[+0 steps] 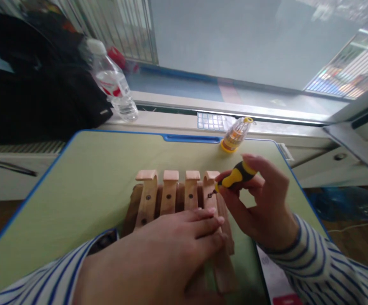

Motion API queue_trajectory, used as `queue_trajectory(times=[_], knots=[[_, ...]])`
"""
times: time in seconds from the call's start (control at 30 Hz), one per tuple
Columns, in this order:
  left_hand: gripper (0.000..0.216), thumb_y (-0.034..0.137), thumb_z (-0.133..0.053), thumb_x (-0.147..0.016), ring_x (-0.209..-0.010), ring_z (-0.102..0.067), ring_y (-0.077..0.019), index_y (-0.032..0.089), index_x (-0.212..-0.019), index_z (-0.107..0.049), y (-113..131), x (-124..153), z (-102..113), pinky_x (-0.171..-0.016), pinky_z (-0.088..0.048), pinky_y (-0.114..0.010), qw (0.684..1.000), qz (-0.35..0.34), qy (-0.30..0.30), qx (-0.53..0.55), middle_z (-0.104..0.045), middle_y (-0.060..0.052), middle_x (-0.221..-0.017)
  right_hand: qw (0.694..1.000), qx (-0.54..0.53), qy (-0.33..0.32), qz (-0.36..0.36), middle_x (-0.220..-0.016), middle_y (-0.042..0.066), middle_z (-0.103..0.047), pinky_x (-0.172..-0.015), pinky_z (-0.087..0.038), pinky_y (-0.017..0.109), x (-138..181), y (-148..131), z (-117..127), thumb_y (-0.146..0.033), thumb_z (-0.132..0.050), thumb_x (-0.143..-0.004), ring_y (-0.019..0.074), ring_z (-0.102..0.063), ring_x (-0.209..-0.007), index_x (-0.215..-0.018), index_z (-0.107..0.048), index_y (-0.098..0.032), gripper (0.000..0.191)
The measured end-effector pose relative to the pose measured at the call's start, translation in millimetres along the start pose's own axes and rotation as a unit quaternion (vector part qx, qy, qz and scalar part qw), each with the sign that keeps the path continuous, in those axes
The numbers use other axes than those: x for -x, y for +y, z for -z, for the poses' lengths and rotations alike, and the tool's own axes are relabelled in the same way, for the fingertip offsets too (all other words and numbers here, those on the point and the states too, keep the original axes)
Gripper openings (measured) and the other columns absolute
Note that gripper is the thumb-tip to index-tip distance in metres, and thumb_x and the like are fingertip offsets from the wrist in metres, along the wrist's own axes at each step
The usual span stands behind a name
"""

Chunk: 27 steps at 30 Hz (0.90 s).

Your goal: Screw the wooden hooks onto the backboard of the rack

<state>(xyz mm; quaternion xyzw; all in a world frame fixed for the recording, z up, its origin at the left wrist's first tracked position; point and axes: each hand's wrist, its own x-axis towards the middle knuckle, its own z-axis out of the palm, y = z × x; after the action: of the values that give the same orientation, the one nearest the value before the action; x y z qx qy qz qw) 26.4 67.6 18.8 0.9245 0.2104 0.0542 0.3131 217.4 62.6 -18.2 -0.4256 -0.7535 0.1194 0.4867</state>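
A wooden rack (167, 197) with several upright hooks lies on the green desk (85, 182). My left hand (171, 250) rests flat on the near part of the rack, fingers stretched out and pressing it down. My right hand (260, 203) is closed round a short yellow-and-black screwdriver (236, 177). The screwdriver's tip sits at a screw hole in the rightmost hook (209, 192). Both sleeves are white with blue stripes.
A clear case of screwdriver bits with a yellow base (235, 134) stands at the desk's far edge. A plastic water bottle (114, 82) leans on the windowsill beside a black bag (40, 84). A window runs behind. White paper (275, 275) lies at the desk's near right.
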Motion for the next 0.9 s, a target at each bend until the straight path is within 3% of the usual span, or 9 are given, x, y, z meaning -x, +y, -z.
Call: queue_trajectory(times=[0.17, 0.33, 0.47, 0.63, 0.77, 0.9], knots=[[0.042, 0.035, -0.051, -0.081, -0.117, -0.049, -0.017, 0.033, -0.123, -0.051, -21.4, -3.1, -10.9, -0.097, -0.041, -0.026, 0.999, -0.039, 0.002, -0.029, -0.054, 0.003, -0.126, 1.0, 0.019, 0.007, -0.006, -0.091, 0.003, -0.059, -0.065, -0.06, 0.037, 0.3, 1.2, -2.8, -0.003, -0.057, -0.073, 0.0209, -0.064, -0.082, -0.135, -0.026, -0.028, 0.074], [0.037, 0.027, -0.045, -0.085, -0.113, -0.052, -0.0181, 0.033, -0.121, -0.053, -32.7, -8.1, -24.8, -0.096, -0.042, -0.027, 0.997, -0.056, 0.023, -0.055, -0.059, 0.003, -0.119, 0.998, 0.045, -0.024, -0.039, -0.085, 0.001, -0.064, -0.057, -0.06, 0.031, -1.8, 1.2, 0.5, -0.006, -0.058, -0.074, 0.0177, -0.064, -0.069, -0.134, -0.029, -0.028, 0.07], [0.031, 0.021, -0.04, -0.088, -0.107, -0.056, -0.018, 0.026, -0.112, -0.059, -33.1, -14.7, -26.5, -0.099, -0.04, -0.03, 0.994, -0.072, 0.014, -0.076, -0.064, 0.0, -0.112, 0.991, 0.124, -0.041, 0.004, -0.098, 0.006, -0.064, -0.067, -0.061, 0.032, -2.7, 1.3, 5.6, -0.012, -0.062, -0.073, 0.0202, -0.065, -0.081, -0.129, -0.039, -0.024, 0.061], [0.035, 0.032, -0.05, -0.082, -0.112, -0.053, -0.0181, 0.036, -0.117, -0.055, -34.8, -12.4, -18.0, -0.094, -0.044, -0.026, 0.999, -0.036, -0.008, 0.002, -0.061, 0.005, -0.116, 0.987, 0.157, -0.031, 0.006, -0.097, 0.007, -0.064, -0.07, -0.06, 0.03, -3.2, -1.0, 3.8, -0.017, -0.06, -0.076, 0.0199, -0.065, -0.084, -0.123, -0.047, -0.022, 0.05], [0.042, 0.039, -0.054, -0.079, -0.114, -0.051, -0.0195, 0.032, -0.12, -0.054, -24.5, -5.0, -7.9, -0.1, -0.039, -0.031, 0.999, -0.012, -0.028, 0.038, -0.06, 0.002, -0.118, 0.994, 0.109, -0.02, 0.011, -0.094, 0.005, -0.063, -0.064, -0.06, 0.028, -2.7, -1.6, 0.3, -0.009, -0.062, -0.073, 0.0173, -0.065, -0.075, -0.13, -0.038, -0.023, 0.064], [0.037, 0.043, -0.058, -0.077, -0.115, -0.05, -0.0201, 0.024, -0.108, -0.061, -8.4, 3.0, -1.2, -0.103, -0.033, -0.032, 0.997, 0.029, -0.008, 0.07, -0.062, -0.002, -0.114, 0.997, 0.065, -0.027, 0.032, -0.085, 0.003, -0.06, -0.067, -0.058, 0.033, 0.2, -0.6, -0.6, -0.002, -0.062, -0.069, 0.0209, -0.063, -0.085, -0.136, -0.025, -0.022, 0.079]])
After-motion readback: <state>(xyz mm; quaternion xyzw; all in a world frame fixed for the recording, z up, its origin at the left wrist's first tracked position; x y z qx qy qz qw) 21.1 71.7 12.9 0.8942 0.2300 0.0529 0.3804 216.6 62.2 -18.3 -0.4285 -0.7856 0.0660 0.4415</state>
